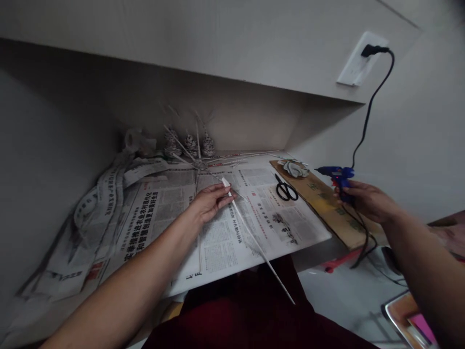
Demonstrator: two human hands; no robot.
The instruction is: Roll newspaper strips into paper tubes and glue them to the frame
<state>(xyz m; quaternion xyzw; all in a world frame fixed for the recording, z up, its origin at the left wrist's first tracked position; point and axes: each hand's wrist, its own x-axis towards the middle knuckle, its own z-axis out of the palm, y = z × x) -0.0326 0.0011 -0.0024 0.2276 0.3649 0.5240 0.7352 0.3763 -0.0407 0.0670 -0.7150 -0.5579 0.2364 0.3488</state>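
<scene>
a rolled paper stick [254, 237] is pinched near its upper end by the left hand [209, 201], its length slanting off the newspaper-covered worktop [163, 218]. the blue glue gun [337, 177] is enclosed in the right hand [363, 198], grip closed round the handle. the stick is best held steady and the nozzle kept clear of fingers and the scissors [286, 189].

Newspaper sheets [218, 242] covering the desk surface: printed in Chinese characters, with bold black and red headlines toward the left edge, too small and blurred to read. Cardboard strip [327, 203] at the right edge: faint markings, illegible.
</scene>
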